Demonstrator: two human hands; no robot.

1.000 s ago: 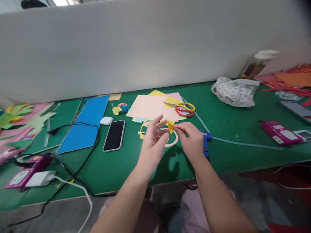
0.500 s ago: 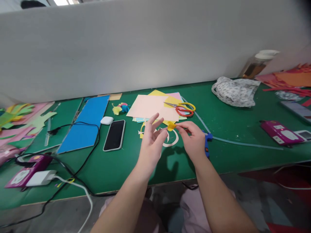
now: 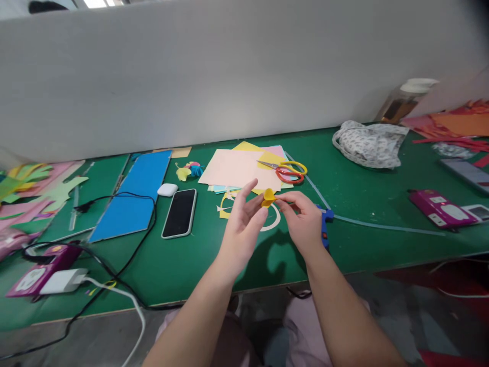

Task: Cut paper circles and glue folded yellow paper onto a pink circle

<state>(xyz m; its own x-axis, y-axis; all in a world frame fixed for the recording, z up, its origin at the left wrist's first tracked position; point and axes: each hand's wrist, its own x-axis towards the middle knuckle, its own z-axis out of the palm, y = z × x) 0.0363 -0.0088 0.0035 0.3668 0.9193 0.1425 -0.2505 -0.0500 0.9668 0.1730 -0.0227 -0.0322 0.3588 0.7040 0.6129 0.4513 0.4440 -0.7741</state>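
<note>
Between my two hands is a small curled piece of yellow paper (image 3: 269, 195). My right hand (image 3: 303, 219) pinches it at its right end with thumb and fingertips. On its other side, my left hand (image 3: 243, 224) has thumb and fingers curved close around the paper's left edge, with the index finger raised; its fingertips seem to touch the paper. Beneath the hands lie a pale ring-shaped paper offcut (image 3: 272, 220) and a yellow paper offcut (image 3: 225, 206). Behind them, scissors (image 3: 284, 168) with yellow and red handles rest on stacked paper sheets (image 3: 233, 168). A blue glue gun (image 3: 325, 224) is partly hidden behind my right hand.
Left of my hands are a phone (image 3: 179, 213), a white earbud case (image 3: 167, 190), small paper flower pieces (image 3: 189, 171) and a blue board (image 3: 133, 196). Cables run from a purple power strip (image 3: 49, 267). A patterned cloth (image 3: 370, 144) and another purple strip (image 3: 439, 208) lie right.
The yellow paper has turned up so that its curled, cupped shape shows more. My left fingers have closed in nearer to it. My right hand keeps its pinch.
</note>
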